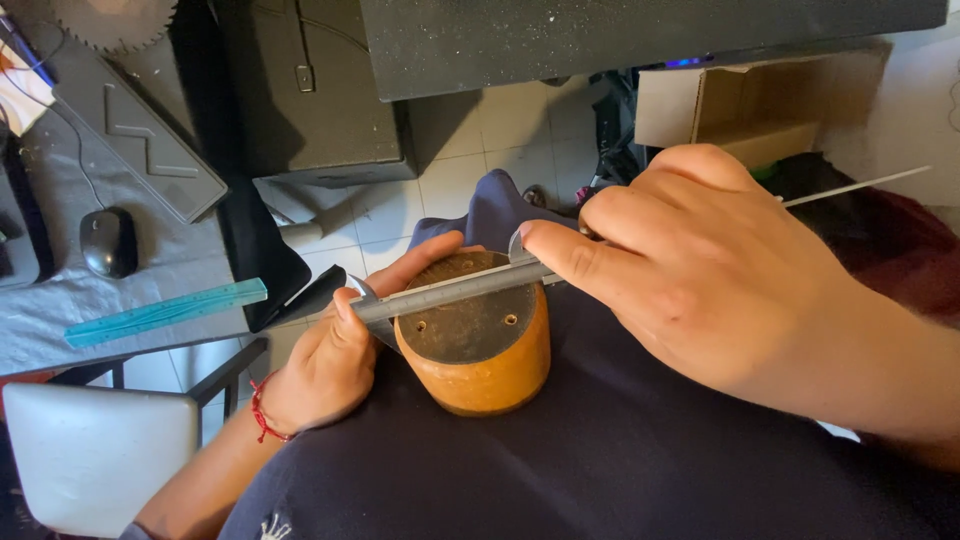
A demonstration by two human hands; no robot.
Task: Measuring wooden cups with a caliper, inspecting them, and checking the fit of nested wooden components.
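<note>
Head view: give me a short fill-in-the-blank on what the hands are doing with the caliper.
1. The metal caliper lies across the top of an ____ wooden block.
2. The left hand wears a ____ cord bracelet.
3. The right hand grips the caliper from the block's ____ side.
4. On the grey table lies a ____ ruler.

Missing words: orange; red; right; teal

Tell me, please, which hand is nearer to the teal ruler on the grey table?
Left. The left hand grips the caliper at the orange block's near side, just right of the teal ruler; the right hand is beyond the block.
</note>
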